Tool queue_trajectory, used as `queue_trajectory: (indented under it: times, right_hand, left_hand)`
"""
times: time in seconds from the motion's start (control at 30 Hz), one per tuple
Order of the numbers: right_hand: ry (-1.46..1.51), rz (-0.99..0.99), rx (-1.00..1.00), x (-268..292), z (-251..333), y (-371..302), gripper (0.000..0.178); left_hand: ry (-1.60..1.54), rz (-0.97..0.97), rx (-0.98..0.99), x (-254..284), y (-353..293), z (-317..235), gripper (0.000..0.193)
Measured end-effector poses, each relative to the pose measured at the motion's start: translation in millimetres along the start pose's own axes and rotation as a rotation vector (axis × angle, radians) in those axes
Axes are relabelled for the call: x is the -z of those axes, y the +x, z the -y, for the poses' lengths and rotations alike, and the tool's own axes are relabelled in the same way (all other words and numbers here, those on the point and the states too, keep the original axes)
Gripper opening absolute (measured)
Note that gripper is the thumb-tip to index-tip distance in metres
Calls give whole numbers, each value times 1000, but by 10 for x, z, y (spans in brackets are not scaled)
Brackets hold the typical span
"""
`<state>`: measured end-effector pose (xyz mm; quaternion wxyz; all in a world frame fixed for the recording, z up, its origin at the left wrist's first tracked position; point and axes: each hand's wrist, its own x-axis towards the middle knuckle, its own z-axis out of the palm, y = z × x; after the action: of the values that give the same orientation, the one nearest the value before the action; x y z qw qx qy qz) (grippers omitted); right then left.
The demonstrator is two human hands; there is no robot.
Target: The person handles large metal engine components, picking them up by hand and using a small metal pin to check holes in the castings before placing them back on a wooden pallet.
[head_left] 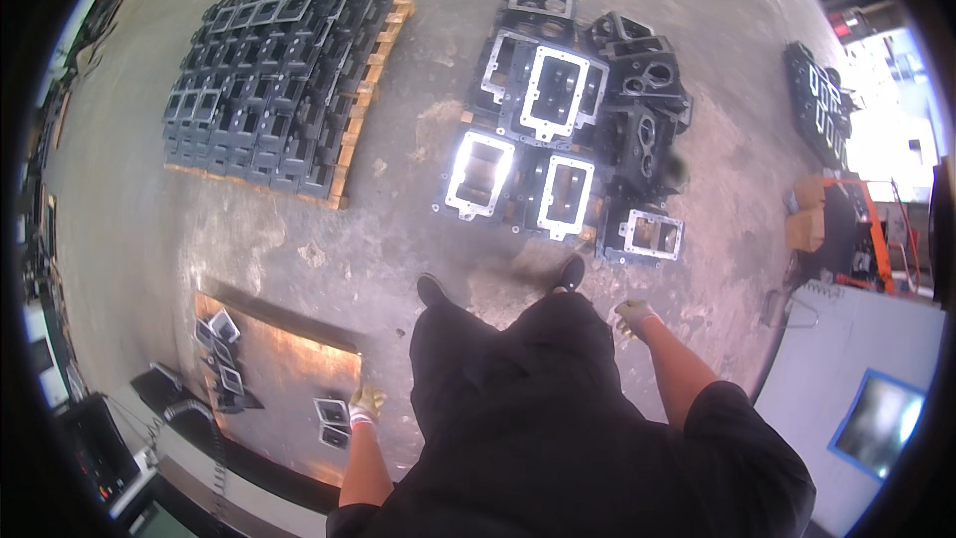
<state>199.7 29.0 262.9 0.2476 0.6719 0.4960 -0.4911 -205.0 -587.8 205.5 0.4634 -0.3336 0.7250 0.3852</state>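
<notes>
My left hand (366,403), in a pale work glove, hangs by the edge of a brown wooden board (289,354). Its fingers look loosely bent and a little apart, and nothing shows in them. Right beside it lie two small metal frames (333,422) with dark sides; I cannot tell whether the hand touches them. My right hand (634,319), gloved too, is held out over the concrete floor, its fingers loosely curled and apart around nothing visible. Ahead of my feet stand several large dark castings (551,95) with bright machined rims, the closest being a casting (651,235) with a rectangular opening.
A wooden pallet (360,105) stacked with dark castings (254,90) stands at far left. More small frames (228,354) sit on the board's left part. To my right are a light grey cabinet (846,359) with a blue-edged panel, an orange frame (876,234) and a cardboard box (805,217).
</notes>
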Motion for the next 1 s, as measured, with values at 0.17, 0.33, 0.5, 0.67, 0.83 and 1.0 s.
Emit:
queue_trajectory:
  times: [0.17,0.33,0.5,0.67,0.83,1.0]
  right_hand:
    - [94,65,-42,-610,549,-482,33]
    - [-8,115,4,-1188,198,-108,29]
    - [-992,1,417,-1669,98,768,23]
    - [-62,-47,111,-1497,622,1150,37]
    - [799,38,-54,-1095,2112,647,49]
    - [1306,62,-175,-782,2585,948,61]
  left_hand:
    - [158,-39,-106,698,217,-938,46]
    - [319,-19,-172,502,197,-1892,43]
    - [620,19,-429,32,-111,-3064,49]
    - [706,-37,-558,-390,-385,-4107,49]
    - [1067,-116,-618,-308,-213,-5016,47]
    - [1325,-48,-800,-1673,-333,-6109,46]
